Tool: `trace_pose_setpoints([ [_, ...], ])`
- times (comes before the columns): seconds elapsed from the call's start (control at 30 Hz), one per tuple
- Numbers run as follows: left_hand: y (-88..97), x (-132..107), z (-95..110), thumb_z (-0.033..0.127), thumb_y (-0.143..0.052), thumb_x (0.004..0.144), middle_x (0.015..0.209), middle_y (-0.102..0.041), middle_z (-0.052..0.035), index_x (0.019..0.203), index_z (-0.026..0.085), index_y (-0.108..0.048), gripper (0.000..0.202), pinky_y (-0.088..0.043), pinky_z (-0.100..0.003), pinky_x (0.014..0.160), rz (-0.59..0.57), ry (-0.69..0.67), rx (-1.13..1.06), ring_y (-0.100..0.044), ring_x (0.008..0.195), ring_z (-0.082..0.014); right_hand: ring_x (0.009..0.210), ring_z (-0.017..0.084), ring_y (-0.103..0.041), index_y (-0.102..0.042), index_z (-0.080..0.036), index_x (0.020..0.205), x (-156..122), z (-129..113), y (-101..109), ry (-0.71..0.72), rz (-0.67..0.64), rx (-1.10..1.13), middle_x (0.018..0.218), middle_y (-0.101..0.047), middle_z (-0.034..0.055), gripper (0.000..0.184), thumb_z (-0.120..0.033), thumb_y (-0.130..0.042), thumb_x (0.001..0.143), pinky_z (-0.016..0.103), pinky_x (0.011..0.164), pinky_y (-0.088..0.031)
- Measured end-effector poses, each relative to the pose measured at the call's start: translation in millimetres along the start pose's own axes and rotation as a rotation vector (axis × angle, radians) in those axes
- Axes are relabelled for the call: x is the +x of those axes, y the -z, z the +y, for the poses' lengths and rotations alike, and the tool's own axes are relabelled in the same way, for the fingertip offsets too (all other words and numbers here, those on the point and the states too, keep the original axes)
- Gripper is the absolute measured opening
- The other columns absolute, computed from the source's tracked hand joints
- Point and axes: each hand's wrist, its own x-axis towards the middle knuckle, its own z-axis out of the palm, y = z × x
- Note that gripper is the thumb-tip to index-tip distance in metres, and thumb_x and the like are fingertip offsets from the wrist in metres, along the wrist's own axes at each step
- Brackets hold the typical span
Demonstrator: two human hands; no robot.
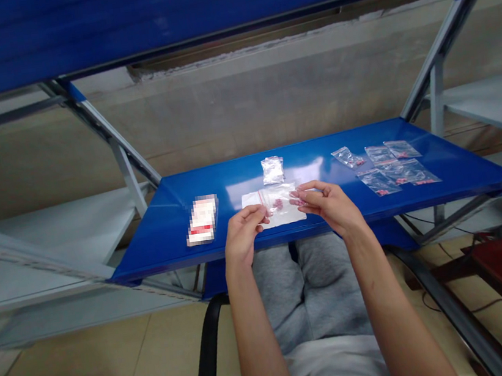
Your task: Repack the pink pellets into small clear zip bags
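Between my two hands is a clear zip bag (279, 196) with small pink-red pieces inside, held just over a white sheet (289, 217). My left hand (247, 224) pinches the bag's left end, by the red zip line. At the right end, the fingers of my right hand (324, 200) are closed on the bag. More pink-red bits show at those fingertips; whether they lie inside the bag I cannot tell. Behind the sheet lies a stack of clear zip bags (273, 170).
Several filled zip bags (378, 181) with pink-red pieces lie on the right of the blue shelf table (241, 180). On its left is a flat white-and-red item (203, 219), blurred out. Slanted metal posts (118, 144) flank the table, and a blue upper shelf (210, 14) hangs above.
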Motion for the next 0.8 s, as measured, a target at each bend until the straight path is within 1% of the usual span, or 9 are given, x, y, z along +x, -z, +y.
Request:
trace_pose_setpoints([
  [0.1, -2.8, 1.7, -2.2, 0.037, -0.084, 0.063, 0.069, -0.068, -0.0024, 0.078, 0.016, -0.074, 0.027, -0.036, -0.021, 0.056, 0.033, -0.016, -0.003, -0.059, 0.065, -0.0117, 0.09, 0.022, -0.075, -0.073, -0.021, 0.105, 1.2, 0.3, 1.1, 0.073, 0.077, -0.103, 0.102, -0.079, 0.0084, 0.042, -0.04, -0.085, 0.069, 0.036, 0.08, -0.061],
  [0.17, -6.7, 2.9, -3.6, 0.036, -0.083, 0.064, 0.07, -0.069, -0.0022, 0.079, 0.017, -0.075, 0.026, -0.036, -0.021, 0.056, 0.054, -0.043, 0.003, -0.059, 0.064, -0.0113, 0.093, 0.025, -0.074, -0.073, -0.021, 0.11, -0.3, -3.1, 0.0, 0.203, 0.178, -0.26, 0.108, -0.078, 0.0104, 0.042, -0.037, -0.081, 0.072, 0.039, 0.083, -0.06],
  [0.23, -12.4, 3.1, -4.1, 0.037, -0.082, 0.066, 0.071, -0.071, -0.0023, 0.08, 0.017, -0.075, 0.025, -0.037, -0.022, 0.057, 0.058, -0.074, 0.031, -0.06, 0.064, -0.0117, 0.093, 0.026, -0.073, -0.076, -0.02, 0.105, -4.7, -9.5, -3.7, 0.342, 0.284, -0.456, 0.109, -0.078, 0.0115, 0.032, -0.035, -0.075, 0.077, 0.041, 0.085, -0.057],
  [0.3, -20.0, 1.7, -2.7, 0.039, -0.081, 0.069, 0.071, -0.071, -0.0027, 0.08, 0.018, -0.075, 0.025, -0.038, -0.023, 0.057, 0.048, -0.101, 0.076, -0.062, 0.065, -0.0131, 0.087, 0.025, -0.072, -0.078, -0.02, 0.096, -11.6, -17.4, -10.0, 0.417, 0.323, -0.598, 0.101, -0.079, 0.0109, 0.022, -0.036, -0.069, 0.083, 0.04, 0.083, -0.055],
  [0.33, -24.1, 0.4, -1.1, 0.04, -0.08, 0.07, 0.071, -0.071, -0.0028, 0.08, 0.018, -0.074, 0.025, -0.039, -0.024, 0.058, 0.037, -0.112, 0.1, -0.063, 0.065, -0.0139, 0.083, 0.025, -0.071, -0.078, -0.02, 0.092, -15.4, -21.1, -13.8, 0.421, 0.297, -0.629, 0.095, -0.079, 0.0101, 0.022, -0.037, -0.066, 0.086, 0.038, 0.081, -0.054],
  [0.4, -32.3, -3.1, 3.4, 0.04, -0.079, 0.072, 0.07, -0.071, -0.0028, 0.079, 0.018, -0.074, 0.023, -0.042, -0.025, 0.06, 0.006, -0.136, 0.144, -0.065, 0.067, -0.0154, 0.075, 0.023, -0.07, -0.078, -0.02, 0.084, -22.6, -26.9, -21.6, 0.378, 0.174, -0.633, 0.082, -0.078, 0.0079, 0.027, -0.041, -0.062, 0.09, 0.034, 0.073, -0.053],
  [0.5, -41.1, -8.0, 10.8, 0.035, -0.078, 0.074, 0.07, -0.071, -0.0026, 0.077, 0.018, -0.073, 0.018, -0.048, -0.027, 0.066, -0.033, -0.182, 0.198, -0.066, 0.069, -0.017, 0.071, 0.022, -0.07, -0.077, -0.02, 0.079, -29.1, -30.5, -29.3, 0.292, 0.007, -0.606, 0.073, -0.076, 0.0057, 0.028, -0.043, -0.065, 0.089, 0.03, 0.067, -0.05],
  [0.6, -43.5, -10.8, 15.5, 0.029, -0.078, 0.073, 0.071, -0.073, -0.0027, 0.074, 0.018, -0.073, 0.012, -0.052, -0.028, 0.07, -0.052, -0.229, 0.263, -0.068, 0.07, -0.0174, 0.068, 0.021, -0.069, -0.074, -0.019, 0.076, -30.1, -30.7, -29.7, 0.271, -0.006, -0.624, 0.07, -0.076, 0.0053, 0.023, -0.04, -0.069, 0.086, 0.029, 0.063, -0.047],
  [0.8, -38.9, -12.4, 14.4, 0.025, -0.078, 0.076, 0.074, -0.076, -0.0042, 0.074, 0.018, -0.075, 0.008, -0.053, -0.029, 0.071, -0.159, -0.226, 0.363, -0.071, 0.071, -0.0188, 0.06, 0.018, -0.065, -0.072, -0.019, 0.066, -28.4, -32.3, -20.5, 0.234, -0.078, -0.677, 0.064, -0.074, 0.004, 0.024, -0.03, -0.062, 0.085, 0.028, 0.059, -0.043],
])
